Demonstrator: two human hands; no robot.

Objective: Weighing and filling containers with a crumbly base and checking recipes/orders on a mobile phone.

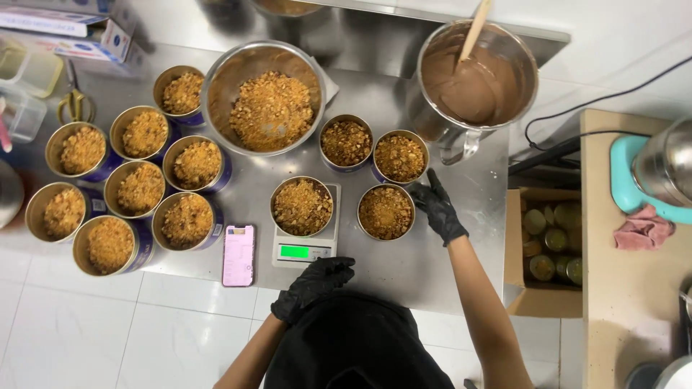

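Just left of the right hand [438,207], its empty fingers [431,180] spread, sits a crumb-filled tin [386,211].

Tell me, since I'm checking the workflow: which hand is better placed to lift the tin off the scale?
Probably the left hand: it rests at the table edge beside the scale bearing the tin. The right hand touches another tin.

Your scale [306,248]: platform hidden under a filled tin [302,206]; display figures too small to tell. Counter's left edge: round metal vessel [9,193], cut off.
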